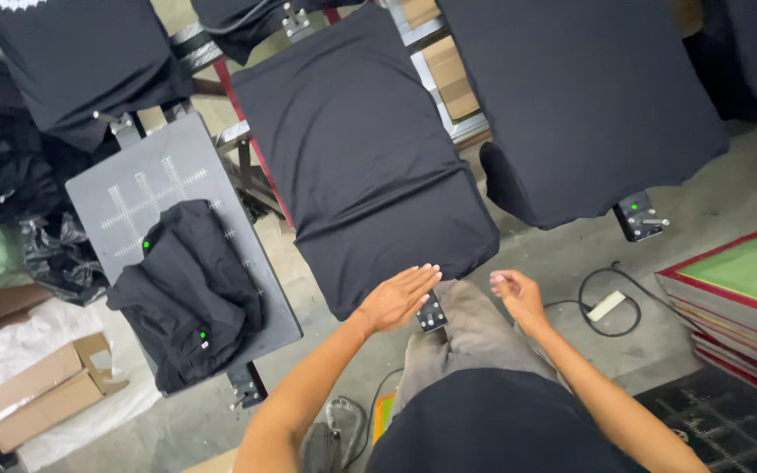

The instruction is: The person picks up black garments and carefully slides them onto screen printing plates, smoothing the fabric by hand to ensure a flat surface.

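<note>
A black T-shirt (361,149) lies stretched flat over the middle printing pallet. My left hand (400,298) rests flat, fingers together, on the shirt's near edge, holding nothing. My right hand (517,296) hovers just right of that pallet with its fingers loosely curled and nothing in it. Below the pallet's near edge sits a metal bracket (432,314), right by my left hand.
The grey pallet (146,180) on the left carries a crumpled black shirt (190,293). Another shirt-covered pallet (580,105) stands at the right. Stacked red-framed screens (738,289) sit at far right, a power strip with cable (606,307) on the floor, cardboard boxes (37,390) at lower left.
</note>
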